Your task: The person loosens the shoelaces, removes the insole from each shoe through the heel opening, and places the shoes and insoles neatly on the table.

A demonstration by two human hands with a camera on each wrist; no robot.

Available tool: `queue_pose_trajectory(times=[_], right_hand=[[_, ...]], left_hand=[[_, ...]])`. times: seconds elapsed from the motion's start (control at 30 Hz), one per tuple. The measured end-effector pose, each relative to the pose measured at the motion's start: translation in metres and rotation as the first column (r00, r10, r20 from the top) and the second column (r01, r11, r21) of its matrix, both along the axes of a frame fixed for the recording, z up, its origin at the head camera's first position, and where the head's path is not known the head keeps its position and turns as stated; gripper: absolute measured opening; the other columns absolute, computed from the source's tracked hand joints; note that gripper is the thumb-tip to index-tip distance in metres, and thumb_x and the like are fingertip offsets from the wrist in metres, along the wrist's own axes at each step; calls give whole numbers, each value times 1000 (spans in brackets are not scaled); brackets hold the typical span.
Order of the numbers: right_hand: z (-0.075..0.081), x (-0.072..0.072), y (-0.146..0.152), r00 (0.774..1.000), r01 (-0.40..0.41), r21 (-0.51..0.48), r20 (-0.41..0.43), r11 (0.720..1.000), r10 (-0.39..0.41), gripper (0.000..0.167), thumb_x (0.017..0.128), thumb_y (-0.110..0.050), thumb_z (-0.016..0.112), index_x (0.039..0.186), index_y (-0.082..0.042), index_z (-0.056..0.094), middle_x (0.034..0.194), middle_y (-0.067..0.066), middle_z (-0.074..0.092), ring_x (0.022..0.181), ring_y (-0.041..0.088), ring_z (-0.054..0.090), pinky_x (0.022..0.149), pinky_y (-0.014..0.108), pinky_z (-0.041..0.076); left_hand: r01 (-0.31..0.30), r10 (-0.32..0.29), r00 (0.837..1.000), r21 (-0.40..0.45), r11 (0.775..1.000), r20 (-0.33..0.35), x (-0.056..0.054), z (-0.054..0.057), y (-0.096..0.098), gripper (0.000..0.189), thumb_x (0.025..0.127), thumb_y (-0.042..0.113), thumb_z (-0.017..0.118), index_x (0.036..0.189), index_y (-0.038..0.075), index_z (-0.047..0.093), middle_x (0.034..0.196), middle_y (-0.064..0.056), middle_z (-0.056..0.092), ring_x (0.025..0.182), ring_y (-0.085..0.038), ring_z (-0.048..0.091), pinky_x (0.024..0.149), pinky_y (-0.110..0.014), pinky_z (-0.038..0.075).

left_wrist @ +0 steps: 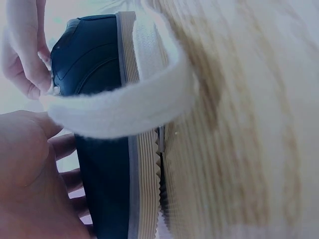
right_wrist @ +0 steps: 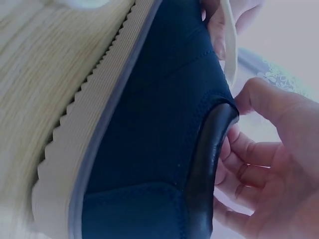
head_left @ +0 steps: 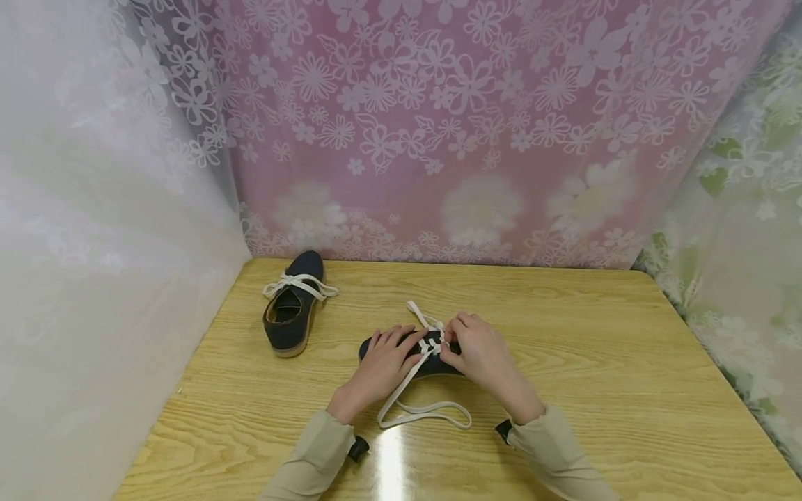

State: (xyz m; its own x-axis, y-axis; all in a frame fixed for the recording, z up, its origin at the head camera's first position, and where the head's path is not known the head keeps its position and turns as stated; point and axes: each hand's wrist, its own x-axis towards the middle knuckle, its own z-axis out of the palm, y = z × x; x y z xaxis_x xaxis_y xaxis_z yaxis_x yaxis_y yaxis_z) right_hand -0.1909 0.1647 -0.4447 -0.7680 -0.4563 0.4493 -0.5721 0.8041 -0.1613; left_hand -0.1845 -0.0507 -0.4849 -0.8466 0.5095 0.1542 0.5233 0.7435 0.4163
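A dark navy shoe (head_left: 441,364) with a pale ridged sole lies on the table, toe to the left. My left hand (head_left: 390,360) holds it over the front part, fingers laid across the top and thumb beside the lacing. At the shoe's opening, my right hand (head_left: 482,346) has bent fingers and thumb at the top eyelets, pinching the white shoelace (head_left: 413,372) there; the fingertips are partly hidden. In the right wrist view, the thumb meets the corner of the dark collar (right_wrist: 202,164), with other fingers behind it. A long lace end loops onto the table on the near side.
A second navy shoe (head_left: 289,337) with its white lace tied stands at the back left of the wooden table (head_left: 595,362). A pink floral curtain (head_left: 426,139) hangs along the back edge. Pale sheets flank both sides, and a black strap (head_left: 358,449) sits at the left cuff.
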Motion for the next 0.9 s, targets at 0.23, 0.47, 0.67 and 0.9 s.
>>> queue_pose_trajectory(times=[0.23, 0.47, 0.67, 0.9], right_hand=[[1, -1, 2, 994, -44, -90, 97, 995, 53, 12, 91, -13, 77, 85, -10, 67, 82, -2, 57, 74, 14, 52, 63, 29, 48], [8, -4, 8, 983, -89, -95, 150, 991, 103, 7, 91, -11, 76, 90, -10, 70, 88, -1, 58, 82, 17, 55, 72, 34, 52], [4, -7, 8, 983, -120, -49, 131, 992, 125, 8, 92, -14, 76, 91, -12, 69, 89, -2, 58, 82, 15, 55, 73, 33, 52], [-4, -10, 6, 991, -43, -16, -130, 999, 41, 11, 93, -13, 76, 94, -10, 65, 98, 7, 60, 85, 27, 60, 72, 45, 51]], left_hand=[[2, -2, 1000, 5, 1000, 5, 0, -1, 1, 50, 109, 39, 45, 156, 22, 42, 157, -14, 41, 145, -40, 36, 117, -65, 24], [-4, 3, 1000, 6, 1000, 11, -2, -1, 0, 50, 109, 38, 44, 157, 22, 42, 157, -13, 41, 146, -39, 35, 118, -65, 22], [3, -3, 1000, 7, 1000, 6, -2, 0, -1, 50, 109, 38, 45, 156, 22, 42, 157, -13, 41, 145, -40, 35, 117, -66, 22], [13, -13, 1000, 15, 1000, 15, 0, 1, -1, 50, 109, 36, 46, 156, 22, 42, 157, -13, 41, 146, -40, 35, 117, -66, 22]])
